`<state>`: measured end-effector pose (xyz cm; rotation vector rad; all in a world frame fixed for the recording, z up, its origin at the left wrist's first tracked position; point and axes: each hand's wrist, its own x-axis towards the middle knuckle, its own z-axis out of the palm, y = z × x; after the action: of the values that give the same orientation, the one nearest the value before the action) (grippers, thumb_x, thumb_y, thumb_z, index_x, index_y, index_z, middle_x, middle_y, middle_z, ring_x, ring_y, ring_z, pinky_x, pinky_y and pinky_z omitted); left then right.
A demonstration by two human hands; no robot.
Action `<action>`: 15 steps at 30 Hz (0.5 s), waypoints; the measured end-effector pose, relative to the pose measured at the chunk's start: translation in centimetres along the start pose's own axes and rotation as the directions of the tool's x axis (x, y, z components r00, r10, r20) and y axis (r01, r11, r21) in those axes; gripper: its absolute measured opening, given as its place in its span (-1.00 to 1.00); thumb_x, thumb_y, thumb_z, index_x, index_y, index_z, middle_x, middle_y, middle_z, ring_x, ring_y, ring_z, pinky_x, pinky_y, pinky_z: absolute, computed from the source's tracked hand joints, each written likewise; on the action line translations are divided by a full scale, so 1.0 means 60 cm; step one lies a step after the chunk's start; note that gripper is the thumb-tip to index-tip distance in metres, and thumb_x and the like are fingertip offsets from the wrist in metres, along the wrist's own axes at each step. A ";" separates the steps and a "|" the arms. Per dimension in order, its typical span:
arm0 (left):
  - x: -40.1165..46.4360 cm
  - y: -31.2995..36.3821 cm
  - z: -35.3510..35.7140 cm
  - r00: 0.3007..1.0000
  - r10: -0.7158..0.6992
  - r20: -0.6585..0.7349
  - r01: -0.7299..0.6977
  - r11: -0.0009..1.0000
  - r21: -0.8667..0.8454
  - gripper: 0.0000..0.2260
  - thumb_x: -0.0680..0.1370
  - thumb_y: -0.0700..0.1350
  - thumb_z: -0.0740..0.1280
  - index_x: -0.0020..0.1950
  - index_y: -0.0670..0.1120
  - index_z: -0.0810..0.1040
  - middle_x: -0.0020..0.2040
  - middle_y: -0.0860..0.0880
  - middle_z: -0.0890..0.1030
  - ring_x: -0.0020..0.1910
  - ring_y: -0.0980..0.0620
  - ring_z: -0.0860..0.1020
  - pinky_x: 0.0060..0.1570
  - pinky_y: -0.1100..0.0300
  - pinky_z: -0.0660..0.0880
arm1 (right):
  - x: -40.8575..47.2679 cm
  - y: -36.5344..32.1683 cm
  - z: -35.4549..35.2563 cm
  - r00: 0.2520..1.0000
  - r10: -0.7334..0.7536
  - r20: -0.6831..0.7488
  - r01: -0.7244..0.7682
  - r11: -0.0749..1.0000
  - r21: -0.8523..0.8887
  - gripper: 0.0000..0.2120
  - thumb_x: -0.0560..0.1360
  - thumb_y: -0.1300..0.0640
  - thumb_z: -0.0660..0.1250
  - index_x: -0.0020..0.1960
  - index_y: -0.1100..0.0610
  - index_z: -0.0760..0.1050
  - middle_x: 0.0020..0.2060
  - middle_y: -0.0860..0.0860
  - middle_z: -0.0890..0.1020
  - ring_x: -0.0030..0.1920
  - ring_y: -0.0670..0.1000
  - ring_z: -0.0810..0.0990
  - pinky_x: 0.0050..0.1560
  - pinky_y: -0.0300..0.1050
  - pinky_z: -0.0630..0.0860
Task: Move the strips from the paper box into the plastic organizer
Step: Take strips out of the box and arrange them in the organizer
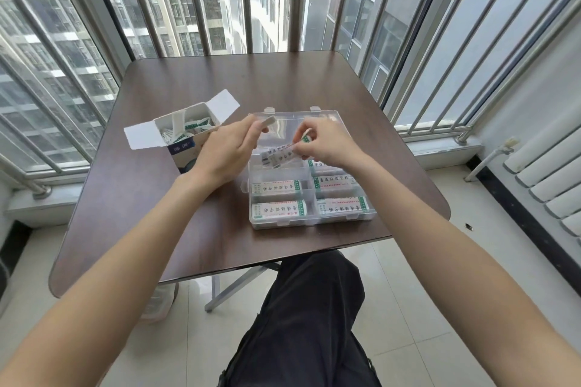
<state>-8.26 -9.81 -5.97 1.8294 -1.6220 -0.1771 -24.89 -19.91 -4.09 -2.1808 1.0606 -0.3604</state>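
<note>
A clear plastic organizer (309, 223) lies open on the dark table, its near compartments filled with white and green strips (278, 209). To its left stands an open paper box (185, 151) with more strips (196, 126) inside. My right hand (327, 143) pinches a small bunch of strips (281, 156) over the organizer's left middle compartment. My left hand (226, 149) hovers between box and organizer, and a single pale strip (269, 120) sticks out from its fingertips.
The brown table (157, 214) sits against a balcony railing (295, 0) with windows behind. A white radiator (547, 173) stands on the right. My dark-trousered leg (301, 324) and the table's metal frame (232, 286) are below the near edge.
</note>
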 end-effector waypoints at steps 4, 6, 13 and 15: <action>-0.001 -0.016 -0.006 0.995 -0.014 0.103 0.012 1.000 0.019 -0.55 0.56 0.13 -0.04 0.17 -0.05 0.53 -0.07 -0.04 0.57 0.02 -0.05 0.52 0.04 0.06 0.38 | 0.011 -0.017 0.027 0.988 -0.053 0.145 0.080 0.980 -0.184 -0.91 0.43 0.13 0.41 -0.06 0.08 0.59 -0.20 -0.07 0.61 -0.14 -0.08 0.57 -0.12 -0.17 0.51; -0.003 -0.020 -0.006 0.990 -0.018 0.139 0.016 1.000 0.019 -0.57 0.58 0.12 0.02 0.24 -0.03 0.53 0.02 -0.07 0.55 0.07 -0.04 0.51 0.10 0.08 0.38 | 0.012 -0.023 0.033 0.978 -0.081 0.194 0.132 0.954 -0.270 -0.87 0.45 0.10 0.41 -0.02 0.07 0.61 -0.08 -0.02 0.66 -0.04 -0.03 0.60 0.05 -0.08 0.53; -0.019 -0.023 -0.009 0.998 -0.018 0.066 0.021 0.999 -0.046 -0.73 0.57 -0.05 0.29 0.25 -0.03 0.54 0.05 -0.03 0.58 0.03 0.01 0.53 0.08 0.16 0.39 | 0.018 -0.029 0.037 0.971 -0.160 0.179 0.219 0.897 -0.384 -0.86 0.44 0.19 0.42 0.00 0.10 0.67 -0.07 0.04 0.70 -0.07 0.02 0.65 0.05 -0.09 0.56; -0.026 -0.021 -0.012 0.998 -0.041 0.046 0.044 0.995 -0.088 -0.73 0.53 -0.05 0.35 0.22 -0.02 0.50 0.00 0.01 0.58 -0.02 0.02 0.55 0.06 0.15 0.43 | 0.017 -0.028 0.037 0.964 -0.183 0.192 0.246 0.885 -0.394 -0.85 0.46 0.22 0.40 0.01 0.11 0.67 -0.06 0.05 0.70 -0.07 0.02 0.64 0.04 -0.10 0.56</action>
<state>-7.18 -8.09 -6.66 1.8048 -1.5802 -0.3051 -22.13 -18.96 -4.66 -2.6717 0.8701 -0.0639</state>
